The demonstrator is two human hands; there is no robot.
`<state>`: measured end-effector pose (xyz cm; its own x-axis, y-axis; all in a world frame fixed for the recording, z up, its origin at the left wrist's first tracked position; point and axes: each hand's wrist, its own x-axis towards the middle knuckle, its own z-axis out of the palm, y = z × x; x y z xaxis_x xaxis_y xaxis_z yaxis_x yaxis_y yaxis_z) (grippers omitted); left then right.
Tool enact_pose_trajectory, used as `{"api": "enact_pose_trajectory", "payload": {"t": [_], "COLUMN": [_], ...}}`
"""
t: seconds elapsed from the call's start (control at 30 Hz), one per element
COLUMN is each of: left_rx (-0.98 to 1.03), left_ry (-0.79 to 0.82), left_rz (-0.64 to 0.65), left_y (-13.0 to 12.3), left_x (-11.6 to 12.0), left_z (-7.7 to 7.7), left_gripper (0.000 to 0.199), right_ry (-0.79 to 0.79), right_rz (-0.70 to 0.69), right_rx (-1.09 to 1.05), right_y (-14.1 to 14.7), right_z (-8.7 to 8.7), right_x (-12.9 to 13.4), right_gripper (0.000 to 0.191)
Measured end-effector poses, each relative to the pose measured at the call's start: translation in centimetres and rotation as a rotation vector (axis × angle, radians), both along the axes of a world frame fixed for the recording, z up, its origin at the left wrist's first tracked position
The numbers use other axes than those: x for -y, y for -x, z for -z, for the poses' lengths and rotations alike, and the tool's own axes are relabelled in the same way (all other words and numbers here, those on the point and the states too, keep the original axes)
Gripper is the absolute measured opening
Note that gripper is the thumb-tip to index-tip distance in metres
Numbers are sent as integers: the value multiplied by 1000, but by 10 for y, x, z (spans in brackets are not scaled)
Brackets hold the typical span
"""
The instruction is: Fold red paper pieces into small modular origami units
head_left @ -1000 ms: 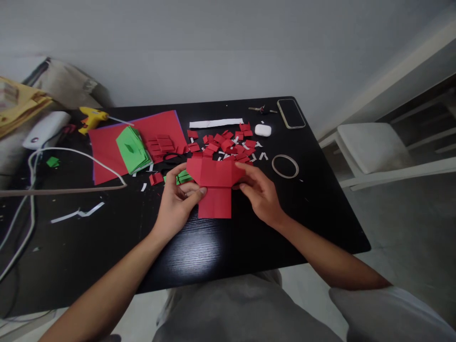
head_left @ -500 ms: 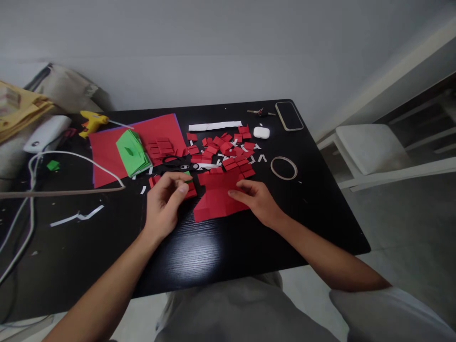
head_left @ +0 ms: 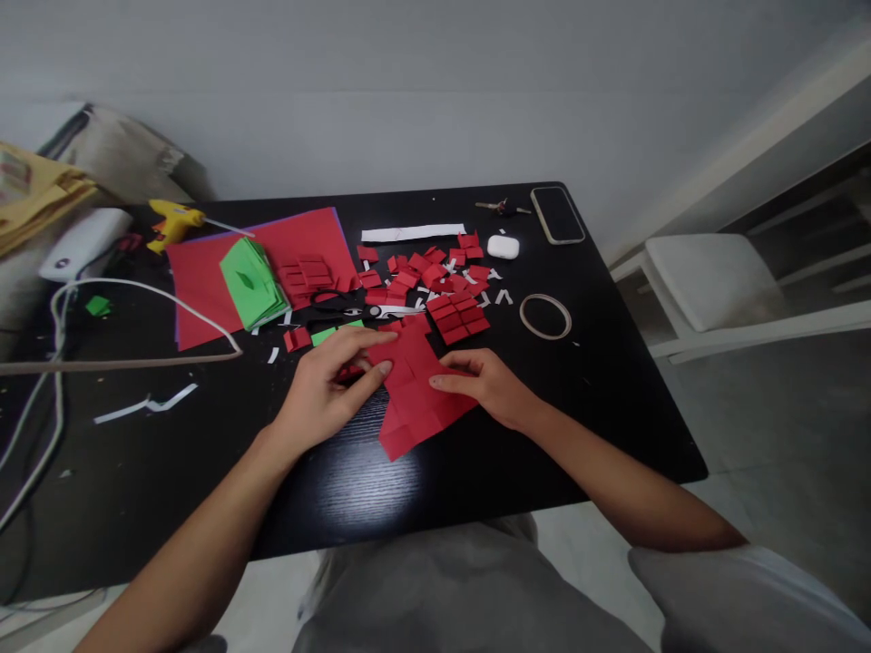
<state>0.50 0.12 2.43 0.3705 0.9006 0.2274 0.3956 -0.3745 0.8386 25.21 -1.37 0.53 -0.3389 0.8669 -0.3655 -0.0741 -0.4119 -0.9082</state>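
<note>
A creased red paper piece (head_left: 423,392) with notched edges is held tilted over the dark table. My right hand (head_left: 491,387) pinches its right side, the thumb on the near face. At its upper left edge is my left hand (head_left: 330,381), with the paper between index finger and thumb. Scissors (head_left: 381,312) with black handles lie just beyond, partly hidden by red scraps. To the right of them rests a red folded paper piece (head_left: 457,317) with a grid of flaps. Green paper (head_left: 330,334) shows behind my left hand.
Small red paper pieces (head_left: 418,270) and white snippets lie scattered at the back. A green paper stack (head_left: 250,286) rests on red sheets (head_left: 204,290). Around them are a yellow glue gun (head_left: 173,224), cable (head_left: 153,287), white case (head_left: 503,247), phone (head_left: 558,215), keys (head_left: 504,208) and ring (head_left: 545,316).
My left hand has moved right to the red paper's edge and grips it. The paper has turned, its lower corner now nearer me. The green piece behind my left hand shows more.
</note>
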Motion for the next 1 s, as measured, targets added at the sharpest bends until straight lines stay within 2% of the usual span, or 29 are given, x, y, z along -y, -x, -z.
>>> {"api": "enact_pose_trajectory", "payload": {"t": [0.07, 0.13, 0.23, 0.37, 0.47, 0.63, 0.73, 0.8, 0.9, 0.97, 1.0], "left_rx": [-65, -46, 39, 87, -4, -133, -159, -180, -208, -231, -241], "left_ry": [-51, -24, 132, 336, 396, 317, 286, 253, 223, 213, 206], "left_rz": [15, 12, 26, 68, 185, 412, 450, 438, 415, 401, 396], "left_y": [4, 5, 7, 11, 15, 17, 14, 12, 11, 11, 11], "left_x": [-2, -3, -4, -6, -10, -13, -11, -10, -8, -7, -7], "left_z": [-4, -6, -4, -3, -4, -11, -11, -9, -5, -3, -3], "left_gripper": [28, 22, 15, 24, 23, 11, 8, 9, 11, 11, 11], "right_ry": [4, 9, -19, -109, -151, -229, -379, -595, -912, -933, -900], "right_rz": [-21, -34, -51, -90, -144, -186, -148, -76, 4, -38, -86], "right_rx": [14, 40, 91, 180, 229, 287, 355, 459, 667, 722, 721], "right_y": [-1, -1, -2, -4, -6, -6, -4, -1, 5, 9, 11], "right_z": [-1, -2, -2, -1, -2, -1, 4, 6, 4, 1, 0], "right_x": [0, -1, -1, -3, -3, -2, 3, 8, 20, 28, 32], "right_gripper": [21, 20, 22, 23, 23, 22, 25, 29, 22, 20, 25]}}
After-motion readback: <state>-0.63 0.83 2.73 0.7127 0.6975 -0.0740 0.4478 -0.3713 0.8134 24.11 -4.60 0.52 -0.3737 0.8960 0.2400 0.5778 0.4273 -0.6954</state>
